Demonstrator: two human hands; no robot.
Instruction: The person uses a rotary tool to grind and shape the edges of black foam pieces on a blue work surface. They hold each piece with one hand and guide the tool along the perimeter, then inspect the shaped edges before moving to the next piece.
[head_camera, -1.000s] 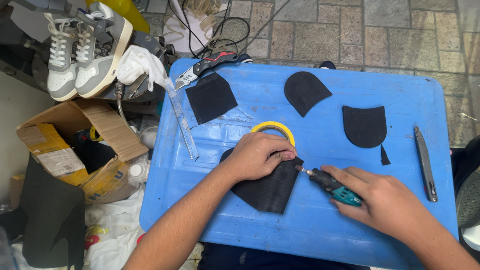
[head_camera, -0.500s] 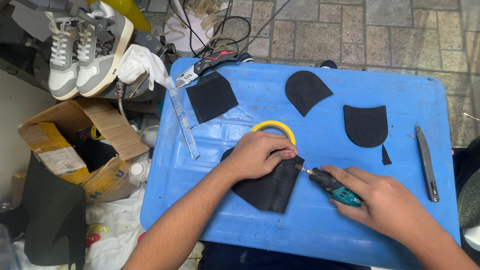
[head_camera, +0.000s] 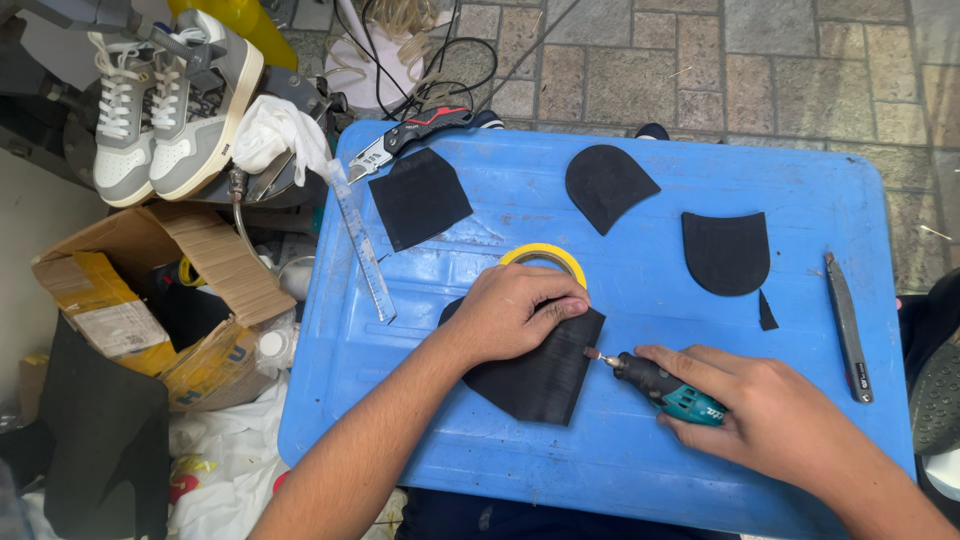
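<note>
Head view: fingers (head_camera: 700, 372) seemingly around rotary tool (head_camera: 665, 388)

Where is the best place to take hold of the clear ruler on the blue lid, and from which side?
Probably the clear ruler is best pinched across its narrow width at the lower end, coming from the left edge of the blue lid. It lies flat and thin there, apart from the black square piece.

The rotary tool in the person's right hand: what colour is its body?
Teal with a black front section, seen in the head view: rotary tool in the right hand.
</note>
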